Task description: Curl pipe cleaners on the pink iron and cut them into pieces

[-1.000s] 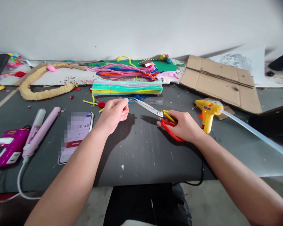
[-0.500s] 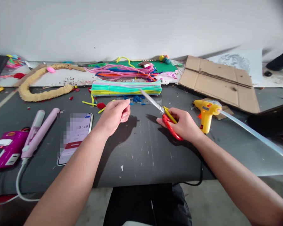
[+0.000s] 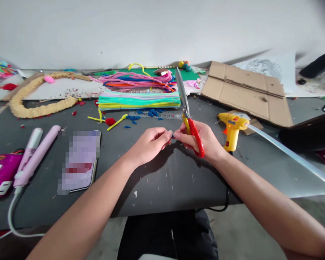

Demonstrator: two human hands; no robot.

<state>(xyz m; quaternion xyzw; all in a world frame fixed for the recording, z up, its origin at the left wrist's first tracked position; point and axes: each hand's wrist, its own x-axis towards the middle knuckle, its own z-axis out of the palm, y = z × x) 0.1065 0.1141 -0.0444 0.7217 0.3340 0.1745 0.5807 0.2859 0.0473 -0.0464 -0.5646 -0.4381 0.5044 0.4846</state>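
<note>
My right hand [image 3: 204, 139] is closed around a pair of scissors [image 3: 196, 139] with red and yellow handles, the blades pointing up and away from me. Its thumb and fingertips also meet my left hand [image 3: 154, 142], which is closed in a pinch. Between the fingertips of both hands shows a speck of a small blue piece [image 3: 173, 136]; the rest of it is hidden. Beyond the hands, several similar blue bits [image 3: 153, 112] lie on and around a clear ruler [image 3: 173, 115].
Bundled pipe cleaners [image 3: 139, 100] lie at the back, near a curved tan wrapped form [image 3: 40, 110]. On the right are a yellow glue gun [image 3: 233, 131] and folded cardboard [image 3: 246, 94]. A phone [image 3: 82, 159] and a pink hair straightener [image 3: 36, 155] lie on the left.
My left hand has moved right and nearer to me, meeting my right hand's fingertips. The scissors have turned from pointing left to pointing upward. The view has shifted slightly.
</note>
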